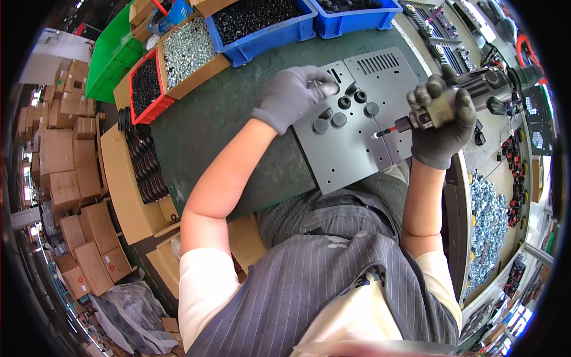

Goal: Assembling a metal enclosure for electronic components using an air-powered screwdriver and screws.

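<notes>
Two grey sheet-metal panels [342,157] with slots and small holes lie side by side on the dark green bench top. Several round black rubber feet [339,119] sit loose on them, some showing a centre hole. My left hand [289,96], in a grey glove, hovers over the far left part of the panels, fingers pinched together. Whatever lies between those fingertips is hidden. My right hand [441,132], gloved too, grips a power screwdriver [485,88] whose red-banded bit points left, its tip close above the panels, right of the feet.
Blue bins [264,37] of dark small parts line the bench's far side. Next to them stand a cardboard box of silvery screws [187,50] and a red bin [148,86] of black screws. Stacked cartons [71,149] are at left; more hardware [488,232] is at right.
</notes>
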{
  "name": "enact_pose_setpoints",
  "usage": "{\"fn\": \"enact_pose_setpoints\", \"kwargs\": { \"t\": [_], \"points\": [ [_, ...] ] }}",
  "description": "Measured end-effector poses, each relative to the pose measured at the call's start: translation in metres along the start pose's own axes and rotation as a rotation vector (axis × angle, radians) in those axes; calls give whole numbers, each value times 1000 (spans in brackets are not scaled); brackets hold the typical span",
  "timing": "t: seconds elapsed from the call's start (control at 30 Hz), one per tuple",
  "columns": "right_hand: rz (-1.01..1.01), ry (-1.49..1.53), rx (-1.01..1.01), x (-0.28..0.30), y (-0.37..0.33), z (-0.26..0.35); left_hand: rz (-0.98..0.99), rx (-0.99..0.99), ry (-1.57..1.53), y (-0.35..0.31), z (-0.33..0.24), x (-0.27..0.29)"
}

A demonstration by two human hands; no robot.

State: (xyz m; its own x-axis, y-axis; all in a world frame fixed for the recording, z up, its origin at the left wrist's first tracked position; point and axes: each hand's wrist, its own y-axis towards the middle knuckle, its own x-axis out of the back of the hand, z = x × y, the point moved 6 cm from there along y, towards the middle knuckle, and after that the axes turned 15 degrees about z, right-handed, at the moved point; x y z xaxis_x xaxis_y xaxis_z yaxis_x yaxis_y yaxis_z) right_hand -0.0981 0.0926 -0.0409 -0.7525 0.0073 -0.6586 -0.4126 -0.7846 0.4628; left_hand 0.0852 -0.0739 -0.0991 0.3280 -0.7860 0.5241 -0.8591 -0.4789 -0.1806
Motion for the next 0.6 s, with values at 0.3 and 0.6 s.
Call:
{"fn": "enact_pose_setpoints", "kwargs": {
  "t": [0.3,0.6],
  "points": [
    [-54,-303,-65,-4,23,-13,-11,-26,243,30,2,-4],
    [61,-509,-56,-8,101,-67,-77,-37,340,48,-4,-8]
  ]
}}
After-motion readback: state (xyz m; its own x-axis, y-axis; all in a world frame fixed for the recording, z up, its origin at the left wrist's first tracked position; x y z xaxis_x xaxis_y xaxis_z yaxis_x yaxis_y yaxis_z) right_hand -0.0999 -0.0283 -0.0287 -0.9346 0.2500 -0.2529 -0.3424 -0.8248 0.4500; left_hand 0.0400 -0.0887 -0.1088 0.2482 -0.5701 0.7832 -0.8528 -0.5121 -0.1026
